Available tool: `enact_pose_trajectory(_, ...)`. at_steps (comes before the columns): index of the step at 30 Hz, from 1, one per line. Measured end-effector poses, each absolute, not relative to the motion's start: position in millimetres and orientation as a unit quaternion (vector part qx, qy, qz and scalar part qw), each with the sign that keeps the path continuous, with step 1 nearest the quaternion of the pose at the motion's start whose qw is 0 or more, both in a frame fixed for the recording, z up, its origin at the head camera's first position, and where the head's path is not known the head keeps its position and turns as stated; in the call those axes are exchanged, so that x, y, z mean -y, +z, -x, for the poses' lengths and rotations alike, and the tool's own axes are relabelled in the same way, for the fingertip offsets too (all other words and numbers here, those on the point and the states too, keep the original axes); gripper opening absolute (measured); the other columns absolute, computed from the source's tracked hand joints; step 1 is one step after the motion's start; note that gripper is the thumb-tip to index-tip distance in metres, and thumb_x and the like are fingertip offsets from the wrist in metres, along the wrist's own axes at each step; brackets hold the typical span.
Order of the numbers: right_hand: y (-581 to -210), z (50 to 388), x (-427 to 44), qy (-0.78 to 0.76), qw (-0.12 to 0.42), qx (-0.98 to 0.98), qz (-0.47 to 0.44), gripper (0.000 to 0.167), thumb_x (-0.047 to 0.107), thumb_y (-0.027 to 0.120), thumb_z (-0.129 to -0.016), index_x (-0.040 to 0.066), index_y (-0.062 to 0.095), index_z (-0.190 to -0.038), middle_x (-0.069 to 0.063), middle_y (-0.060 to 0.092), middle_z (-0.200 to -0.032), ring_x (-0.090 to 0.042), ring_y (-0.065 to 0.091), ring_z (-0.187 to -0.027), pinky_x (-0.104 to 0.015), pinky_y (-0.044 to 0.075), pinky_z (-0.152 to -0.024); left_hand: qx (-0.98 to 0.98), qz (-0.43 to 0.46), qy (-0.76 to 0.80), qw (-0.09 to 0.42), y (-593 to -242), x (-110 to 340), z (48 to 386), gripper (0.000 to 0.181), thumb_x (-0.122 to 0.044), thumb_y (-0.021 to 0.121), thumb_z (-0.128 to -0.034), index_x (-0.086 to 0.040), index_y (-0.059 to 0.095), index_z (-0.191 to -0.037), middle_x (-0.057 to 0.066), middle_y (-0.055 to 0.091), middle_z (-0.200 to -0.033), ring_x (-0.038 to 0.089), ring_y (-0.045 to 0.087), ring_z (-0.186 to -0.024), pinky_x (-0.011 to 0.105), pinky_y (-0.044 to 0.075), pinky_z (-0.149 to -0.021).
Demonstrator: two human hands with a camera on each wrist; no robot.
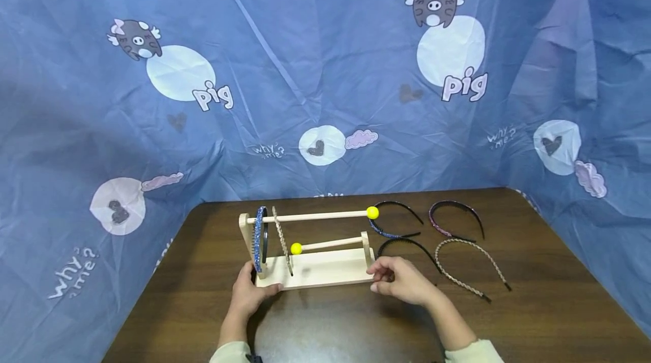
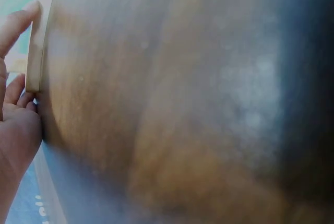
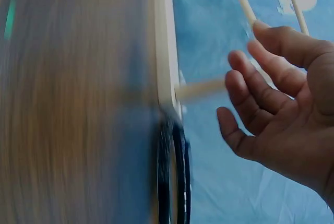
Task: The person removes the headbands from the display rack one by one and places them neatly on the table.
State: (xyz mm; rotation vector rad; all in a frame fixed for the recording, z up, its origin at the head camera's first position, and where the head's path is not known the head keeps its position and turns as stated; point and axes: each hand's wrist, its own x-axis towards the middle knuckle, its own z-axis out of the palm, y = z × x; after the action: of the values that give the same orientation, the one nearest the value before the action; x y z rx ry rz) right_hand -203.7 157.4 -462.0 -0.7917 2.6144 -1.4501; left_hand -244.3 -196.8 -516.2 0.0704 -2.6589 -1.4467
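Table [image 1: 330, 329] was brown, pig curtain [image 1: 315, 69] behind; rack [image 1: 330, 272] held two headbands [image 1: 257, 238], left hand [image 1: 247, 293] gripped it, right hand [image 1: 402, 281] was loosely curled, empty.

room between rods [image 1: 320, 216], depth unclear; loose headbands [image 1: 459, 282] obstruct right of stand [image 1: 330, 268]

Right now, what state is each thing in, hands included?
Wooden headband stand: upright
Left hand: gripping stand's left end
Right hand: loosely bent, holding nothing
Hung blue glitter headband: on upper rod
Hung braided headband: on upper rod
Loose blue glitter headband: lying on table
Pink glitter headband: on table
Black headband: on table
Loose braided headband: on table
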Motion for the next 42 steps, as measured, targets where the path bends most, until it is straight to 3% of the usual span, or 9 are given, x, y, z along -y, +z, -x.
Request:
enact_pose_trajectory(8,-424,190,-100,-0.530,0.031,-0.804,0.266,0.032,-0.006,0.063,-0.081,-0.007,0.058,-0.112,-0.020,0.062,-0.099,-0.035,0.056,-0.089,-0.036,0.048,-0.074,0.868,-0.015,-0.493,0.061,-516,200,244,0.071,-0.007,0.084,-0.0594,0.004,0.047,-0.120,0.026,0.051,-0.122,0.038,0.047,-0.111,0.050,0.033,-0.097)
enact_pose_trajectory(12,-427,195,-77,-0.568,0.030,-0.773,0.281,0.043,-0.008,0.061,-0.081,-0.007,0.052,-0.123,-0.023,0.057,-0.116,-0.038,0.054,-0.102,-0.048,0.047,-0.082,0.865,-0.013,-0.498,0.064,-515,201,246,0.070,-0.005,0.082,-0.0593,0.005,0.047,-0.119,0.025,0.052,-0.119,0.037,0.048,-0.108,0.048,0.035,-0.095)
enact_pose_trajectory(17,-429,200,-46,-0.601,0.031,-0.741,0.296,0.056,-0.009,0.060,-0.081,-0.009,0.040,-0.133,-0.024,0.049,-0.129,-0.038,0.048,-0.115,-0.048,0.043,-0.090,0.866,-0.024,-0.494,0.069,-516,203,242,0.071,-0.004,0.081,-0.0590,0.006,0.046,-0.120,0.026,0.051,-0.119,0.037,0.047,-0.108,0.048,0.035,-0.094)
enact_pose_trajectory(23,-431,205,-23,-0.641,0.039,-0.713,0.280,0.055,-0.010,0.060,-0.078,-0.012,0.040,-0.129,-0.027,0.055,-0.117,-0.035,0.053,-0.106,-0.049,0.043,-0.087,0.856,-0.016,-0.513,0.060,-518,205,240,0.071,-0.002,0.082,-0.0592,0.006,0.047,-0.120,0.025,0.052,-0.118,0.035,0.049,-0.104,0.046,0.037,-0.092)
enact_pose_trajectory(33,-423,209,-12,-0.637,0.007,-0.716,0.283,0.027,-0.013,0.060,-0.079,-0.013,0.056,-0.105,-0.026,0.062,-0.090,-0.034,0.059,-0.083,-0.029,0.047,-0.069,0.858,-0.010,-0.510,0.060,-513,205,243,0.070,-0.002,0.082,-0.0602,0.005,0.047,-0.121,0.026,0.052,-0.120,0.037,0.048,-0.106,0.049,0.035,-0.094)
enact_pose_trajectory(42,-423,203,-9,-0.643,0.037,-0.717,0.267,0.036,-0.013,0.062,-0.075,-0.014,0.054,-0.110,-0.028,0.060,-0.096,-0.035,0.056,-0.083,-0.023,0.044,-0.066,0.863,-0.014,-0.502,0.055,-518,202,241,0.072,-0.003,0.083,-0.0587,0.006,0.048,-0.121,0.026,0.052,-0.119,0.039,0.048,-0.109,0.051,0.034,-0.095)
